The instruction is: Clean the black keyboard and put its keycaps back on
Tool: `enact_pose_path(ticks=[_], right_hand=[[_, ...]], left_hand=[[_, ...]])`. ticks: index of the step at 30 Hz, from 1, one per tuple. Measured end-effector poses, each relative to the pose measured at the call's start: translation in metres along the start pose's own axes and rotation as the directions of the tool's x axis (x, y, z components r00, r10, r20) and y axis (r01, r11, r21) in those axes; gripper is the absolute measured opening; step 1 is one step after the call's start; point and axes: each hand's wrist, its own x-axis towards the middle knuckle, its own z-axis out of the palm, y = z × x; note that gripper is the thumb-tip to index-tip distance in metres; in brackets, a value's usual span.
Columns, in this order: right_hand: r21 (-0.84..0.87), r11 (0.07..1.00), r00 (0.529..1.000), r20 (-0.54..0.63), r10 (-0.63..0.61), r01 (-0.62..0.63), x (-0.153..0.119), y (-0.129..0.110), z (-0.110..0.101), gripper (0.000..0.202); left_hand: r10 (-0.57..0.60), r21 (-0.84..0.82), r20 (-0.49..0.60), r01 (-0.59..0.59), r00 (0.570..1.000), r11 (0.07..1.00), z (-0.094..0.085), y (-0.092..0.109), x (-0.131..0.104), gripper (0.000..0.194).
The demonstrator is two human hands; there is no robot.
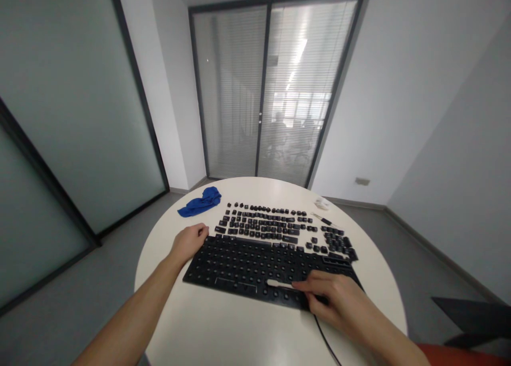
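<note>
A black keyboard base (247, 262) with its keycaps off lies slightly askew on the round table. At its upper left corner my left hand (190, 242) is closed, the curled fingers against the edge. My right hand (329, 297) pinches a slim brush (279, 284) with a pale, elongated head; its bristles cannot be made out. The brush head rests over the lower middle of the base, among the bare key posts. Loose black keycaps (261, 223) are laid out in rows just beyond the base. More keycaps (337, 241) sit in a block at the right.
A crumpled blue cloth (200, 202) lies at the table's far left. Near the far right edge are a small white crumpled item (321, 203) and a thin dark-handled tool (322, 218). A black cable (325, 340) runs off the near edge of the white table (223, 329).
</note>
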Motion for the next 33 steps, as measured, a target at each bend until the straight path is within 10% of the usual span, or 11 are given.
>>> enact_pose_path(ticks=[33], right_hand=[[0.109, 0.991, 0.996, 0.046, -0.081, 0.076, -0.007, 0.005, 0.011, 0.045]], left_hand=[[-0.005, -0.009, -0.004, 0.005, 1.0, 1.0, -0.001, 0.002, -0.001, 0.035]])
